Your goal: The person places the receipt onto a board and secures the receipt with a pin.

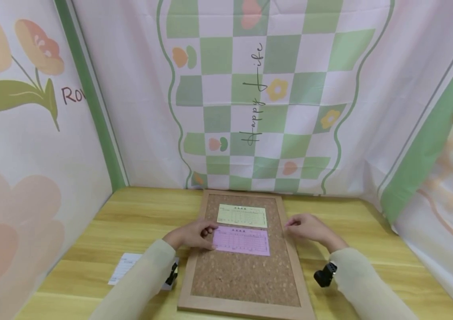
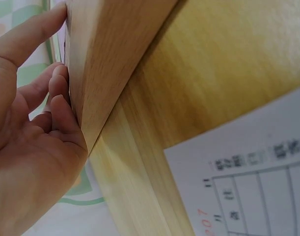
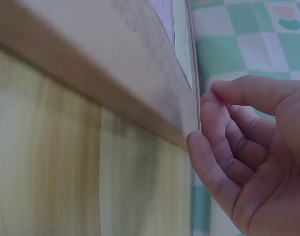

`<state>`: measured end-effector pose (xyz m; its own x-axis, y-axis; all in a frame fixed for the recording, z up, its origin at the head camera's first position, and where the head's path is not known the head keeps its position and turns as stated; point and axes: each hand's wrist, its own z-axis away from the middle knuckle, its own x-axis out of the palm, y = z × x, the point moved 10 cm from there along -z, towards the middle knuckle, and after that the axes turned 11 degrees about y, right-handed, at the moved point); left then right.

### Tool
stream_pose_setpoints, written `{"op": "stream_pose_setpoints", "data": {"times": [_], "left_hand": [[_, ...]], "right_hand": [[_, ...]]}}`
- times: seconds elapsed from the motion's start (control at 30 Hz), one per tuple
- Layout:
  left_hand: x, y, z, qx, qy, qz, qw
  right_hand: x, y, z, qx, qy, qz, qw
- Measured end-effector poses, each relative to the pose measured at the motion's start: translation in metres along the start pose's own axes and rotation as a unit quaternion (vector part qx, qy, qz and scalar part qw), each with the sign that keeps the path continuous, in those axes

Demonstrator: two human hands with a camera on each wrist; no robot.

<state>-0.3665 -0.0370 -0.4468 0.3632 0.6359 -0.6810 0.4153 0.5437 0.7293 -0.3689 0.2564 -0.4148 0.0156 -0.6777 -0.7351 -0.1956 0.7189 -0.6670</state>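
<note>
A pink printed form (image 1: 240,241) lies on the cork board (image 1: 246,278), just below a yellow printed form (image 1: 242,216). My left hand (image 1: 192,234) rests at the pink form's left edge; thumb and index finger stand apart there, the other fingers curled, as the left wrist view shows too. Over the board's right frame, my right hand (image 1: 310,229) pinches a tiny pointed thing (image 3: 211,87) between thumb and index finger. It looks like a pin, mostly hidden by the fingertips. Whether fasteners hold either form cannot be made out.
White printed slips (image 1: 124,266) lie on the wooden table (image 1: 146,202) left of the board, partly under my left forearm. The board's raised wooden frame (image 1: 246,309) surrounds the cork. A patterned curtain (image 1: 226,89) hangs behind the table, with more fabric at both sides.
</note>
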Motion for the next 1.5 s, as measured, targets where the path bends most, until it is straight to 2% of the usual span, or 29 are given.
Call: {"op": "stream_pose_setpoints", "data": {"times": [0.47,0.73,1.03,1.2,1.5], "left_hand": [[0.001,0.002,0.003,-0.006,-0.001,0.005,1.0],[0.001,0.005,0.005,0.0,-0.001,0.013,0.9999],[0.001,0.001,0.005,-0.014,0.005,0.028,0.9995],[0.0,0.001,0.004,-0.01,0.004,0.016,0.9998],[-0.001,0.002,0.002,-0.004,0.005,0.013,0.9999]], "right_hand": [[0.041,-0.025,-0.009,0.04,-0.049,-0.081,0.995],[0.067,-0.033,-0.022,0.036,-0.074,-0.107,0.991],[0.087,-0.039,-0.033,0.068,-0.075,-0.143,0.985],[0.095,-0.041,-0.04,0.083,-0.066,-0.146,0.984],[0.104,-0.052,-0.044,0.078,-0.07,-0.149,0.983]]}}
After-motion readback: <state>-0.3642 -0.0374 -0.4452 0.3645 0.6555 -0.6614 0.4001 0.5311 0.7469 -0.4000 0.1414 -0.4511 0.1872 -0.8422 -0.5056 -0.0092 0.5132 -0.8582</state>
